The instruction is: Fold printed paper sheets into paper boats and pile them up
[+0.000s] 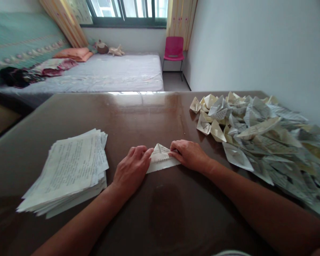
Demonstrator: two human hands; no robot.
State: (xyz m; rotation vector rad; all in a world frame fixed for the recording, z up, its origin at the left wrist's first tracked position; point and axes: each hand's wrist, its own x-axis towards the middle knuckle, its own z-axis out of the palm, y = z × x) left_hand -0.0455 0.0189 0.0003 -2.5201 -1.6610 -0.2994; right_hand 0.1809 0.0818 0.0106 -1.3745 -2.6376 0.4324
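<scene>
A partly folded sheet of paper (160,155) lies on the brown table in front of me, its top creased to a point and a flat strip along its lower edge. My left hand (133,164) grips its left side, thumb on top and fingers curled. On the opposite side, my right hand (188,153) pinches the right corner between thumb and curled fingers. Printed lines show on the paper's upper part. The fingers cover both of its side ends.
To the left sits a stack of printed sheets (69,167). A large heap of folded paper boats (256,131) spreads over the right side of the glossy table (138,121), near the wall. Beyond stand a bed (122,71) and a pink chair (174,49).
</scene>
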